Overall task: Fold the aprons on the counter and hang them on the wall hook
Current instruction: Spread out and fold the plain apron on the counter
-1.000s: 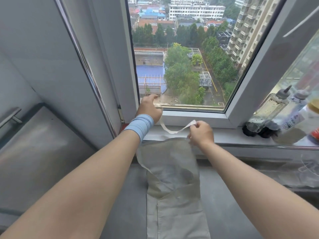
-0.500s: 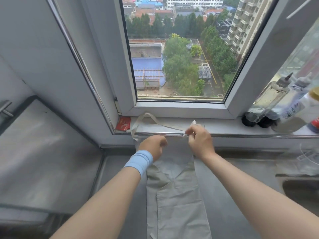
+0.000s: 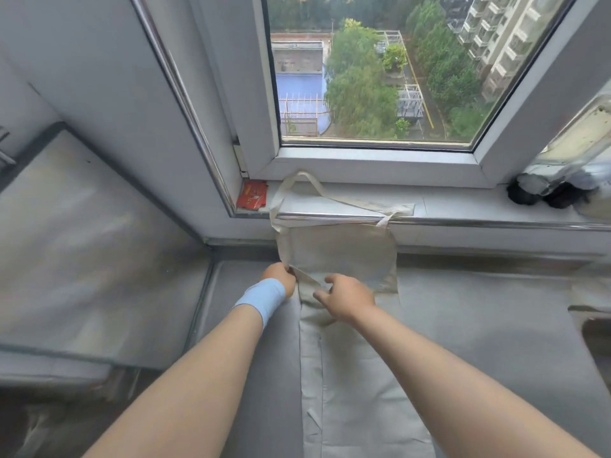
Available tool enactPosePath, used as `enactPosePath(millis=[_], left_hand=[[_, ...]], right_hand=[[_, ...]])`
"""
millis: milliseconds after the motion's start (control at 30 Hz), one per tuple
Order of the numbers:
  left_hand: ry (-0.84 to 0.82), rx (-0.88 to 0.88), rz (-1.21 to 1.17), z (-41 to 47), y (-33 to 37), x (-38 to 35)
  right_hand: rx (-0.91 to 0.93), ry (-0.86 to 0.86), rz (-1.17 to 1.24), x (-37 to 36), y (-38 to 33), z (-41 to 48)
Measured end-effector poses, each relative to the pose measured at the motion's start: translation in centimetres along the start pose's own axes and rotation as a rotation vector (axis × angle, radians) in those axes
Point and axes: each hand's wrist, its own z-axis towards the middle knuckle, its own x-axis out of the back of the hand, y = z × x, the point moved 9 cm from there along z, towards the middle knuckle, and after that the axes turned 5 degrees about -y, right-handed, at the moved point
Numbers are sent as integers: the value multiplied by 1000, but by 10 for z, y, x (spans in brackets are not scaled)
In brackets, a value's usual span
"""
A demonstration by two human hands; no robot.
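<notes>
A beige apron (image 3: 340, 252) lies lengthwise on the grey counter (image 3: 479, 325), folded into a narrow strip, with its bib propped against the wall under the window. Its neck strap (image 3: 297, 190) loops up over the windowsill. My left hand (image 3: 281, 277), with a blue wristband, pinches the apron's left edge where the bib meets the lower part. My right hand (image 3: 344, 294) rests on the cloth just to the right, fingers loosely curled over a fold. No wall hook is in view.
A red packet (image 3: 252, 195) lies at the sill's left corner. Bottles (image 3: 562, 173) stand on the sill at the right. A metal rail (image 3: 463, 221) runs along the sill's front. A sink edge (image 3: 595, 328) shows at the far right. A steel surface (image 3: 82, 242) sits left.
Both hands have come down from the neck strap at the sill to the apron's bib on the counter. The strap now lies loose on the sill.
</notes>
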Motion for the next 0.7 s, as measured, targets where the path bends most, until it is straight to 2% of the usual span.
enactPosePath(millis=[133,233,367,400,567,700], left_hand=[[36,44,-304,24,-14,-3],[136,-25,-362,31,-10,11],[110,-99,-622,28,2,8],[113,-114,-610,29,2,6],[325,-201,-176,3,-5,10],[131,-301,131,-15,-6,-35]], right_hand=[[-70,73,90,-4,8,17],[-99,133,187,-3,17,23],[-8,247,281,-2,11,21],[46,270,294,-3,7,18],[293,425,234,-2,2,-23],[290,411,15,-13,33,-53]])
